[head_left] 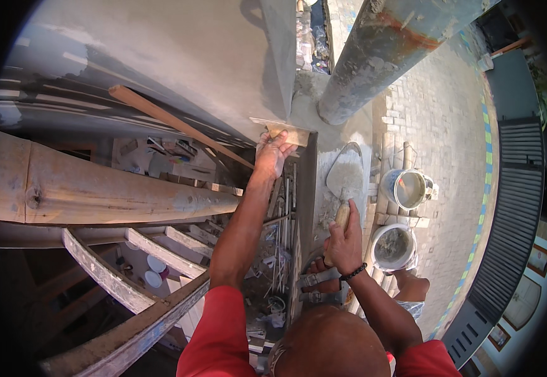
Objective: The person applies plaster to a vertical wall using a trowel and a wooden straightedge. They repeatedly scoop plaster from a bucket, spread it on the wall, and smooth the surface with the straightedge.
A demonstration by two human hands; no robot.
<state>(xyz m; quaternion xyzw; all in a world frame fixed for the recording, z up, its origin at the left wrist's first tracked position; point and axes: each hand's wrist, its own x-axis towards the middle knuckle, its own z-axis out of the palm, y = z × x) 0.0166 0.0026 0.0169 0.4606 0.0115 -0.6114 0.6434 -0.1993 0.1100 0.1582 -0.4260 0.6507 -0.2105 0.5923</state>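
Note:
My left hand [272, 154] grips a flat float [296, 137] with a pale wooden back, held against the lower edge of the grey plastered wall [192, 56] at its corner. Below and to the right, my right hand [346, 242] is closed round the wooden handle of a trowel [346, 173]. The trowel's broad blade, smeared with grey mortar, is over a wet cement ledge [330, 138]. Right of the trowel are a bucket [399, 187] and, nearer me, a second bucket [379, 250] with grey mix inside.
A steel column [368, 56] rises behind the ledge. A thick bamboo pole [97, 185], a wooden batten [173, 125] and curved, slatted framework [104, 270] lie left, above a lower level with clutter. Paving [449, 157] and a dark slatted gate [512, 207] are at the right.

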